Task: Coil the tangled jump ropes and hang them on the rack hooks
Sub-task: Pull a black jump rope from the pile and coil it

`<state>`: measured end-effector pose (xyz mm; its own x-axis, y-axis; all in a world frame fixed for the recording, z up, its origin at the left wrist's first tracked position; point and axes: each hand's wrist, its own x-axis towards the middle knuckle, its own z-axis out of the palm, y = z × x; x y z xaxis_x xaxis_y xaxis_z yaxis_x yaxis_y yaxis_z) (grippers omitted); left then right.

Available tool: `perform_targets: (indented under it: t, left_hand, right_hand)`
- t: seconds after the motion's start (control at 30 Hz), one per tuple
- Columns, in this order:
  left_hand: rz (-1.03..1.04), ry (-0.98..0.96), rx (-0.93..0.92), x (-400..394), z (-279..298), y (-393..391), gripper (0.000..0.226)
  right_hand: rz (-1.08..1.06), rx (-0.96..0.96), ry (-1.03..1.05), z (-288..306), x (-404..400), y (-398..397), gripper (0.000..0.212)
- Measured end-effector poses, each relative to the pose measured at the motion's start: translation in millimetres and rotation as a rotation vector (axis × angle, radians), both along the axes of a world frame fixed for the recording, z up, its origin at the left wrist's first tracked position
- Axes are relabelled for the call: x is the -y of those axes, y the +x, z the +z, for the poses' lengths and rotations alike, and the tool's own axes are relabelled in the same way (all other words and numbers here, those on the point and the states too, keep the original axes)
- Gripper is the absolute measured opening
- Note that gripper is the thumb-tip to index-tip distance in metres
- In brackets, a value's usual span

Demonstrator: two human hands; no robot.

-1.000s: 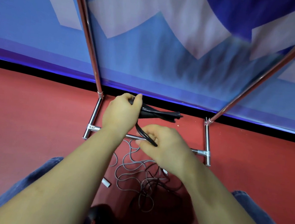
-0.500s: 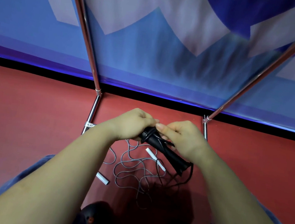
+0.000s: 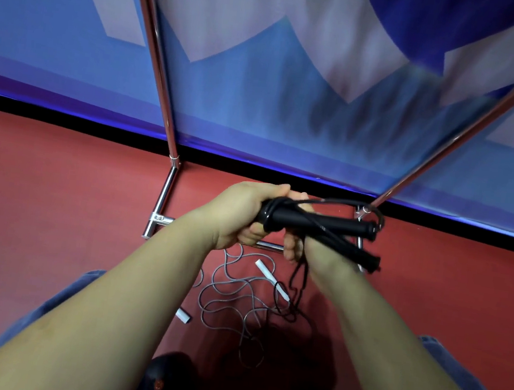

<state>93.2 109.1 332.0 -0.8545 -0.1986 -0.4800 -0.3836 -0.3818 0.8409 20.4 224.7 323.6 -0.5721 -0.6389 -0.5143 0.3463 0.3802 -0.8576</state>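
Ropes counted: two. One black jump rope (image 3: 320, 223) is held up at centre; one grey jump rope (image 3: 230, 292) lies tangled on the floor at 6 o'clock from the hands.
Black handles: two, side by side, fanning out toward 3 and 4 o'clock from the hands; black cord is looped round their near ends and more hangs down to the floor.
White handles: two on the grey rope, one (image 3: 272, 279) just below the hands, one (image 3: 183, 315) at 7 o'clock, partly behind the left forearm.
Left hand (image 3: 240, 215): its grip is closed round the wrapped end of the black handles.
Right hand (image 3: 295, 241): sits under the handles, mostly hidden by them; fingers curl beside the hanging cord, but whether this grip holds the rope I cannot tell.
Rack (image 3: 165, 196): two chrome uprights rise toward 11 and 1 o'clock; a low crossbar runs behind the hands; no hooks are in view.
Edges: a black strip at the foot of the blue and white wall (image 3: 297, 70) bounds the red floor (image 3: 54, 202) at 12 o'clock.
Open room: bare floor spreads toward 9 and 3 o'clock; the person's knees frame the rope pile at 6 o'clock.
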Motion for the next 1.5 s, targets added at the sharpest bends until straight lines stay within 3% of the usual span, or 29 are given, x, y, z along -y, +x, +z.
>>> perform_targets:
  t: [0.07, 0.13, 0.23, 0.3, 0.4, 0.47, 0.57, 0.7, 0.8, 0.87, 0.93, 1.07, 1.3, 1.37, 1.43, 1.5]
  left_hand:
    - [0.042, 0.067, 0.028, 0, 3, -1, 0.052]
    - [0.130, 0.093, 0.073, 1, 4, -3, 0.044]
    - [0.337, 0.057, 0.141, 4, 1, -5, 0.040]
    - [0.451, -0.107, 0.149, 7, -1, -6, 0.036]
    - [0.558, -0.501, 0.165, 16, -8, -2, 0.035]
    - [0.545, -0.743, 0.197, 23, -13, 4, 0.037]
    - [0.461, -0.888, 0.272, 26, -15, 10, 0.036]
    - [0.240, -0.879, 0.250, 26, -16, 8, 0.033]
    - [0.038, -0.740, 0.154, 20, -13, 8, 0.035]
    - [-0.042, -0.643, 0.083, 16, -10, 8, 0.034]
    - [-0.056, -0.562, 0.041, 13, -7, 7, 0.027]
    - [-0.078, -0.465, 0.035, 9, -5, 9, 0.023]
    - [-0.074, -0.319, -0.011, 3, -5, 7, 0.035]
    - [-0.021, -0.230, -0.010, 1, -7, 5, 0.038]
    - [0.045, -0.135, -0.009, -1, -8, 3, 0.034]
    - [0.105, -0.063, -0.004, -2, -8, 1, 0.034]
  right_hand:
    - [-0.063, -0.067, -0.028, -2, 2, 8, 0.047]
    - [-0.060, -0.127, -0.016, 0, 4, 13, 0.048]
    - [0.074, -0.182, 0.027, 0, 6, 20, 0.040]
    - [0.202, -0.209, 0.060, -1, 5, 27, 0.030]
    - [0.369, -0.340, 0.086, 0, 4, 33, 0.022]
    - [0.412, -0.458, 0.058, 5, 3, 35, 0.012]
    - [0.328, -0.726, 0.025, 9, -1, 25, 0.008]
    - [0.210, -0.884, 0.062, 18, -7, -2, 0.002]
    - [0.261, -0.933, 0.133, 17, -13, -15, 0.011]
    - [0.338, -0.879, 0.206, 16, -15, -18, 0.015]
    - [0.417, -0.694, 0.222, 17, -16, -21, 0.019]
    - [0.499, -0.450, 0.194, 20, -18, -24, 0.045]
    - [0.344, -0.292, 0.137, 10, -13, -29, 0.052]
    - [0.258, -0.137, 0.062, 3, -10, -25, 0.055]
    - [0.092, 0.077, -0.036, -4, -5, -14, 0.042]
    - [-0.042, 0.132, -0.052, -6, 0, -3, 0.040]
